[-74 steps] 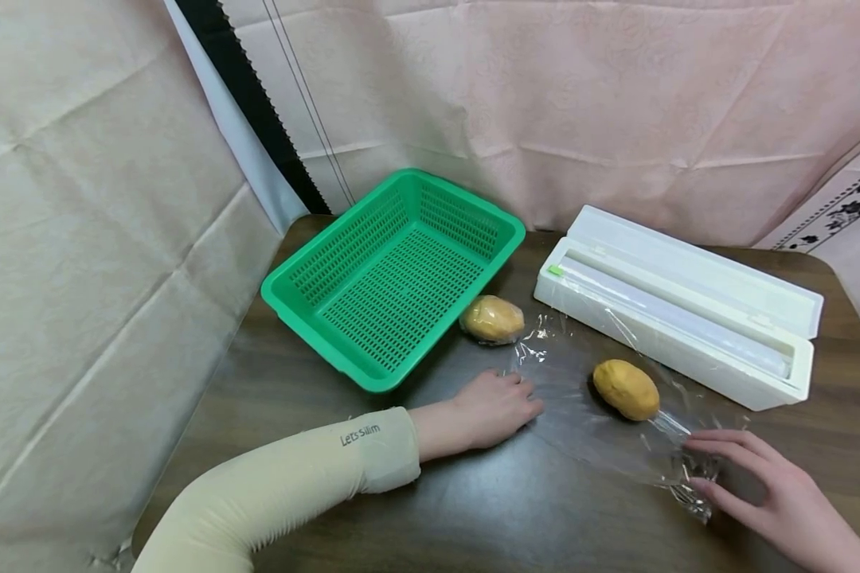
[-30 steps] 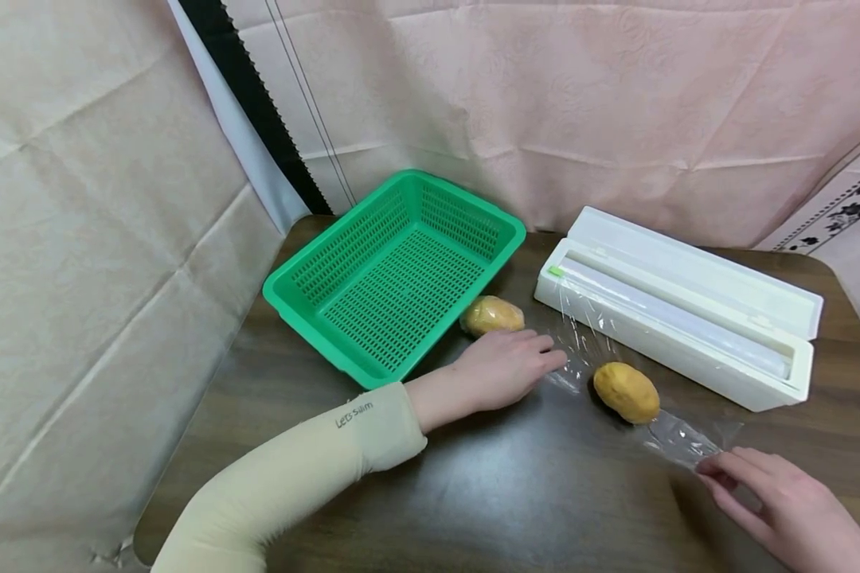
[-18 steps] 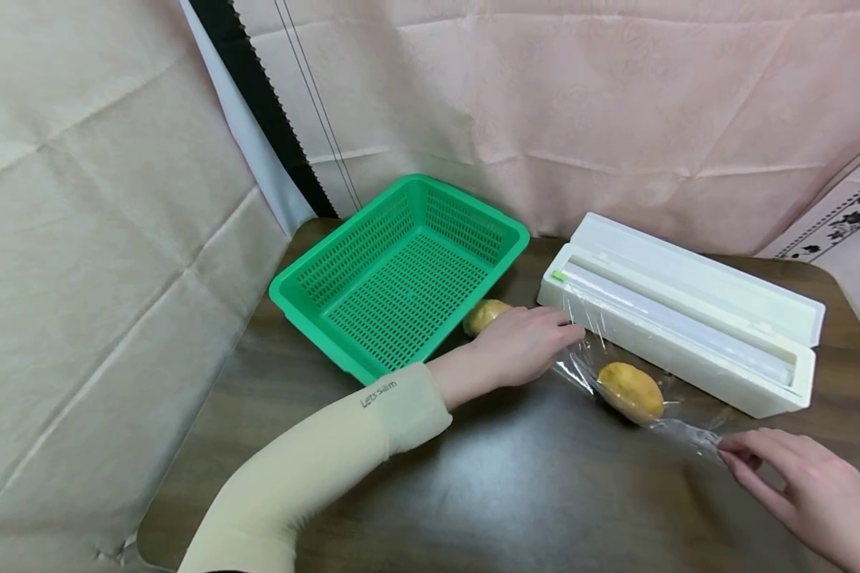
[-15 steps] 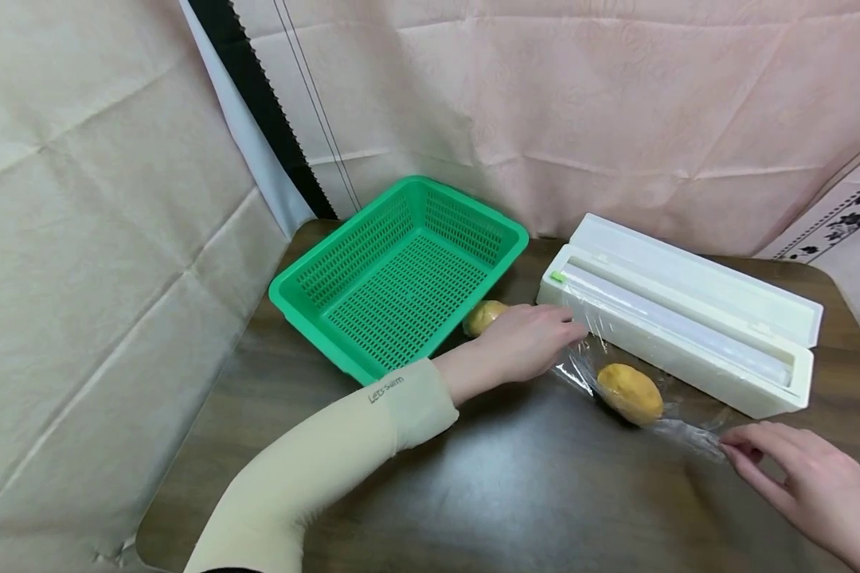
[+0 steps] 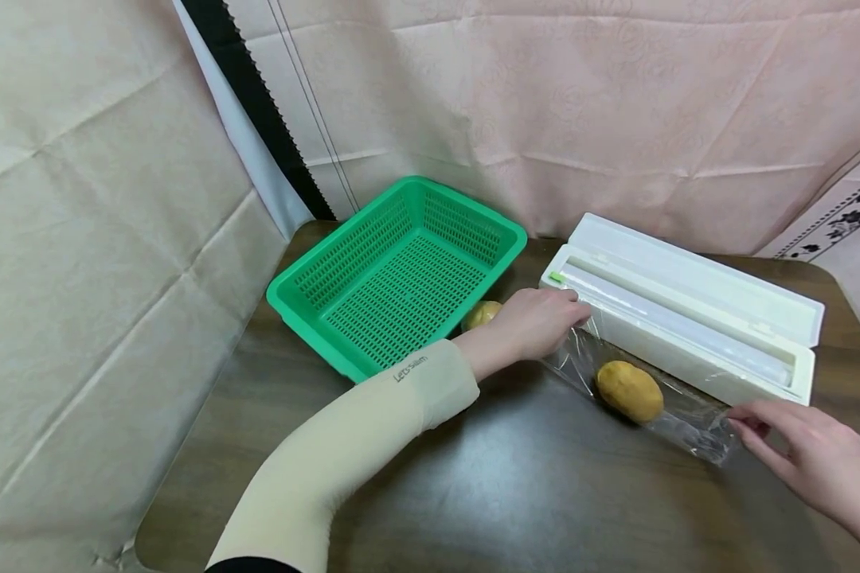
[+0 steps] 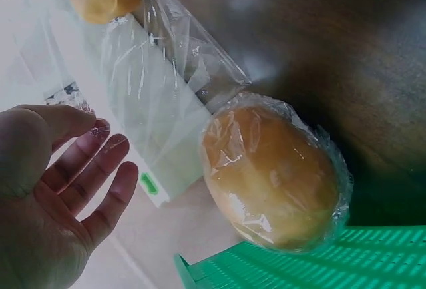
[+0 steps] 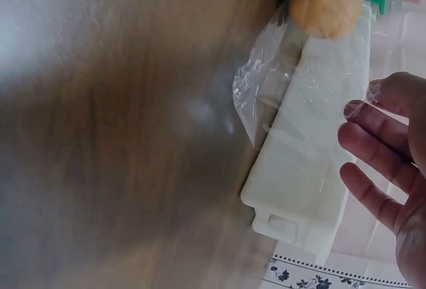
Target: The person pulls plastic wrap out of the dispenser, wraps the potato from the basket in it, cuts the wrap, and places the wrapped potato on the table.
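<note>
A yellow-brown potato [image 5: 629,390] lies on clear plastic wrap [image 5: 695,430] at the table's right middle, before the wrap box. My left hand [image 5: 541,322] pinches one corner of the film between thumb and finger, close to the box's left end. With thumb and forefinger, my right hand [image 5: 810,454] pinches the film's other side by the box's right end. Between the hands the film is raised, its near edge hanging beside the potato. Another potato [image 6: 269,176], wrapped in film, sits beside the basket; my left arm partly hides it in the head view.
A green plastic basket [image 5: 351,263] with nothing in it stands at the back left. The white wrap box [image 5: 695,350] lies with its lid raised and a film roll inside. Behind the brown table [image 5: 516,493] hangs a pale cloth [image 5: 580,95].
Both hands have moved away from me toward the box, drawing the film's near edge up and back past the potato. The left hand now covers more of the wrapped potato.
</note>
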The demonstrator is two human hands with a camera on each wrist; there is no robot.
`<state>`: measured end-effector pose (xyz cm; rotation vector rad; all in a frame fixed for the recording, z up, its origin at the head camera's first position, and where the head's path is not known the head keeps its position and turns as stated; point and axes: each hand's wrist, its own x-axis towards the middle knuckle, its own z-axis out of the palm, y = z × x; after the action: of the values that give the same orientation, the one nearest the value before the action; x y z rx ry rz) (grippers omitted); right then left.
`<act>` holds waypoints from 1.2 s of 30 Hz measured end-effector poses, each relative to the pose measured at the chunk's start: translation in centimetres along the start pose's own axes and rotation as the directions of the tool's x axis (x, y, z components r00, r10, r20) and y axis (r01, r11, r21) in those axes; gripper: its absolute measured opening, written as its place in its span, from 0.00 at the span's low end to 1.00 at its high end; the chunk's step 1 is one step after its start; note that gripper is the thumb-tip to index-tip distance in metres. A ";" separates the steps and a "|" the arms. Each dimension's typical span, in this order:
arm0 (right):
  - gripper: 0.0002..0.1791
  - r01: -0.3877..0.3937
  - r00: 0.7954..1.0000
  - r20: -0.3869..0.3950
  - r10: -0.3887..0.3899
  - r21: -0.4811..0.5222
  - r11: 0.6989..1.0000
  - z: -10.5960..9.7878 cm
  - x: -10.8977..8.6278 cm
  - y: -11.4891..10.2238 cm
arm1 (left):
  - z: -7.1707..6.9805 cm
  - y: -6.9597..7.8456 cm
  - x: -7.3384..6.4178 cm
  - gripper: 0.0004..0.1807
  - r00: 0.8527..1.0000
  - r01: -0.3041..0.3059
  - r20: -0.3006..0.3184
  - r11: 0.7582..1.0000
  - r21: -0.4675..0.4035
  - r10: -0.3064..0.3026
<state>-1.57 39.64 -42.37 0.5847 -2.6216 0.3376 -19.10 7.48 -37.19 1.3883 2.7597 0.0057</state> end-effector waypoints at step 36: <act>0.39 0.048 0.999 0.020 -0.047 -0.071 0.996 2.3 1.0 1.4 | 3.0 -1.0 2.4 0.10 0.999 0.022 0.038 1.000 -0.017 -0.021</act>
<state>-3.85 39.78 -44.07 0.6275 -2.6208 0.2234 -21.23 8.76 -40.36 1.3403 2.7365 0.0026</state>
